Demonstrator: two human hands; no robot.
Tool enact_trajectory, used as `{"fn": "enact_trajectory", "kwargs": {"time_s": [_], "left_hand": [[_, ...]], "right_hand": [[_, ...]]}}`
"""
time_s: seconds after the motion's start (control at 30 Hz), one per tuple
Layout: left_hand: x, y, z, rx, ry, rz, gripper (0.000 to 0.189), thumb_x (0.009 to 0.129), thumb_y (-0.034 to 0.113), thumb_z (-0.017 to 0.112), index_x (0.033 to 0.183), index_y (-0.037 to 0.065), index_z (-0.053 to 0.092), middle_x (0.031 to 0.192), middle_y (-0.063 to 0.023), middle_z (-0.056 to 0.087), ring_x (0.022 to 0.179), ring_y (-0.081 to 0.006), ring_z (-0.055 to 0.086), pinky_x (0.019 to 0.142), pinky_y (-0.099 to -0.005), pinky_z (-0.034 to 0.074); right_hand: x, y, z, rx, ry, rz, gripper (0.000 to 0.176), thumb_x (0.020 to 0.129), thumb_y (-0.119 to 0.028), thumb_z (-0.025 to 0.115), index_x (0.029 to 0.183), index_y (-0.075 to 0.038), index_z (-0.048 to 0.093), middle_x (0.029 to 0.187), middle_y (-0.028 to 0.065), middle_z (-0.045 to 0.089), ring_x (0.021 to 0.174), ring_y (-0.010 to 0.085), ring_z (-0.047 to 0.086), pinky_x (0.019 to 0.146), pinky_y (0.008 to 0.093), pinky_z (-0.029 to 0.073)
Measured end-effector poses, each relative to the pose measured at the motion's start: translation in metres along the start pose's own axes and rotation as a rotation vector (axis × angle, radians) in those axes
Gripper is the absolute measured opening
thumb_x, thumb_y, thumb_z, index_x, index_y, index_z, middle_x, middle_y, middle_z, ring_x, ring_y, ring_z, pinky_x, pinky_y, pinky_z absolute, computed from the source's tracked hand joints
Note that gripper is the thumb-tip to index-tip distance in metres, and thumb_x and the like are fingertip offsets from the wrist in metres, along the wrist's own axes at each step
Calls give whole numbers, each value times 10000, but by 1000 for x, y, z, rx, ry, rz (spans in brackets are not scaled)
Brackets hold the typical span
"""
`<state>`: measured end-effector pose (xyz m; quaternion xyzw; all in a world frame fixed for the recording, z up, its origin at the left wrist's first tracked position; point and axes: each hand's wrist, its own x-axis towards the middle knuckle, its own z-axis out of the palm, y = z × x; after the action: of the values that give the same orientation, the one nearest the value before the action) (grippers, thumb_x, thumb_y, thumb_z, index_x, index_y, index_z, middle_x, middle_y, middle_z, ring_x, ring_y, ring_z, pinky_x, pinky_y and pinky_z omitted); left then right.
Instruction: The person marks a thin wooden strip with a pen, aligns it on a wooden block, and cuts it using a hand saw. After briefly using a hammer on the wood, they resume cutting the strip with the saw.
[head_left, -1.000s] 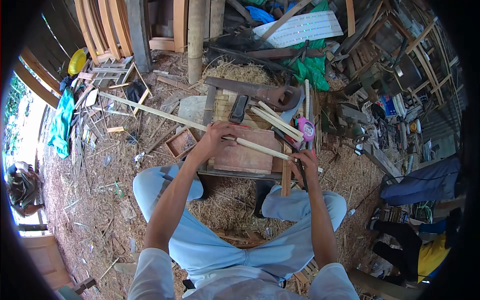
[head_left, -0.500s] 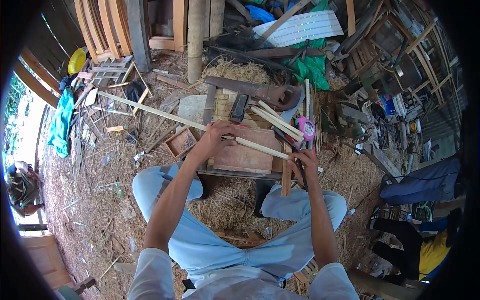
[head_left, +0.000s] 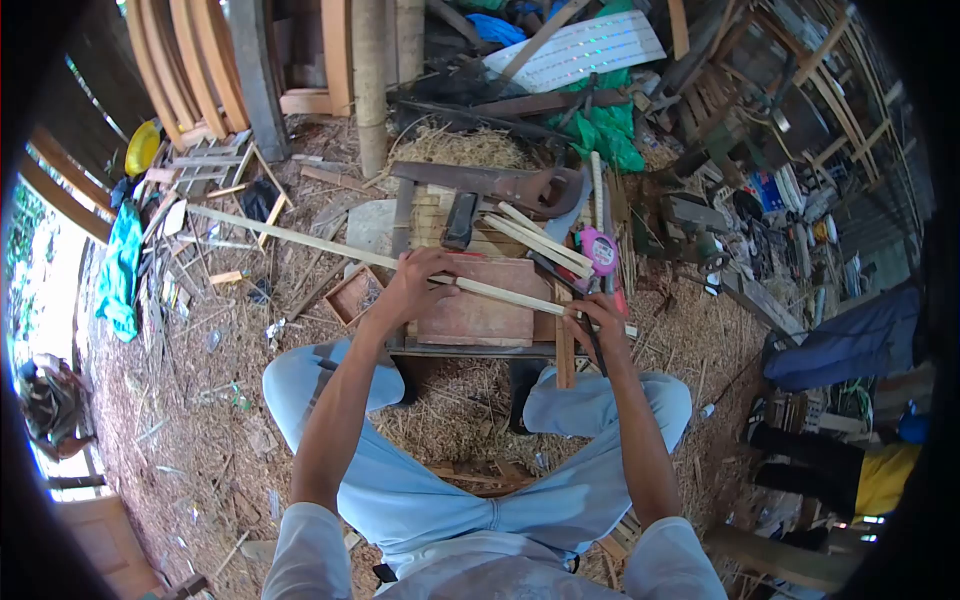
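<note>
A long, thin wooden strip (head_left: 310,240) slants across the low work bench, its far end out to the left. My left hand (head_left: 412,285) is closed around it near the middle. By the strip's right end, the fingers of my right hand (head_left: 600,322) are closed on a thin dark tool (head_left: 599,355), whose kind I cannot make out, and they also touch the strip. Beneath the strip lies a flat reddish board (head_left: 480,318). Beyond it are several short pale sticks (head_left: 535,240), a pink tape measure (head_left: 600,252), a dark block-like tool (head_left: 460,220) and a handsaw (head_left: 480,182).
A small wooden box (head_left: 353,293) sits left of the bench. Shavings cover the ground (head_left: 200,400). A bamboo post (head_left: 370,100) rises behind, near a green plastic sheet (head_left: 612,135). At the right, other people's legs (head_left: 845,345) show; another person (head_left: 55,405) is at far left.
The view has shifted slightly, so the bench and its tools appear a little further left. Both hands keep their hold, with the strip at nearly the same slant.
</note>
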<state>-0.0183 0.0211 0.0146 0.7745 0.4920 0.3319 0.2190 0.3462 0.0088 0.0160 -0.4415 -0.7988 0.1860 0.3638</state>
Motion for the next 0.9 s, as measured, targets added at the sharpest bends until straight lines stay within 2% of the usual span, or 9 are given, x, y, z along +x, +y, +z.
{"fn": "enact_trajectory", "kwargs": {"time_s": [0.13, 0.27, 0.3, 0.37, 0.43, 0.5, 0.6, 0.73, 0.9], "left_hand": [[3, 11, -4, 53, -28, 8, 443, 713, 154, 864, 1127, 109, 711, 1179, -73, 671, 1145, -303, 582, 1029, -445, 383], [13, 41, -6, 208, -66, 84, 449, 725, 127, 847, 1149, 119, 698, 1194, -80, 648, 1149, -325, 582, 1035, -482, 404], [16, 43, 5, 209, -76, 102, 449, 725, 127, 847, 1149, 119, 698, 1194, -80, 648, 1149, -325, 582, 1035, -482, 404], [24, 50, 38, 103, -30, 330, 435, 759, 152, 816, 1172, 132, 682, 1186, -51, 640, 1166, -306, 574, 1029, -498, 399], [32, 72, 54, 86, -84, 323, 395, 798, 140, 783, 1176, 115, 671, 1184, -63, 636, 1157, -312, 580, 1033, -493, 420], [42, 79, 71, -3, -153, 363, 289, 815, 87, 767, 1092, 70, 686, 1135, -83, 655, 1085, -323, 598, 984, -439, 470], [47, 79, 81, -35, -164, 371, 202, 841, 75, 742, 1035, 63, 689, 1067, -89, 656, 1056, -318, 604, 956, -425, 485], [44, 69, 78, -29, -192, 387, 183, 844, 71, 737, 1022, 65, 696, 1027, -88, 653, 1026, -322, 609, 946, -437, 488], [33, 57, 59, -50, -233, 347, 138, 819, 64, 757, 950, 45, 716, 986, -84, 665, 987, -297, 618, 879, -412, 490]], "right_hand": [[-1, 6, 3, 23, -8, -1, 227, 801, -43, 812, 1011, -16, 730, 937, 125, 644, 810, 283, 637, 702, 362, 513], [-1, -3, 2, 144, -8, 101, 232, 800, -23, 797, 1019, -23, 722, 934, 112, 646, 796, 293, 632, 703, 378, 513], [0, -2, 2, 140, 10, 108, 232, 800, -23, 797, 1019, -23, 722, 934, 112, 646, 796, 293, 632, 703, 378, 513], [-1, 1, 0, 83, -14, 20, 259, 789, -16, 796, 1036, -38, 722, 936, 109, 644, 819, 304, 636, 725, 390, 514], [0, -1, -1, 42, -7, 4, 280, 777, -25, 799, 1045, -55, 725, 943, 106, 640, 893, 311, 625, 782, 408, 504], [-1, 0, -2, -78, -3, -26, 297, 766, -36, 805, 1051, -63, 726, 959, 105, 641, 960, 311, 603, 823, 418, 492], [-3, 5, 4, -47, 18, -22, 303, 758, -58, 808, 1051, -68, 729, 973, 97, 644, 998, 307, 586, 862, 425, 469], [-8, 15, 13, -19, -17, 1, 303, 764, -81, 808, 1057, -74, 730, 985, 86, 641, 984, 303, 590, 867, 419, 462], [-6, 2, 36, -16, 47, -82, 304, 763, -97, 813, 1058, -105, 740, 973, 65, 623, 954, 268, 584, 833, 407, 408]]}}
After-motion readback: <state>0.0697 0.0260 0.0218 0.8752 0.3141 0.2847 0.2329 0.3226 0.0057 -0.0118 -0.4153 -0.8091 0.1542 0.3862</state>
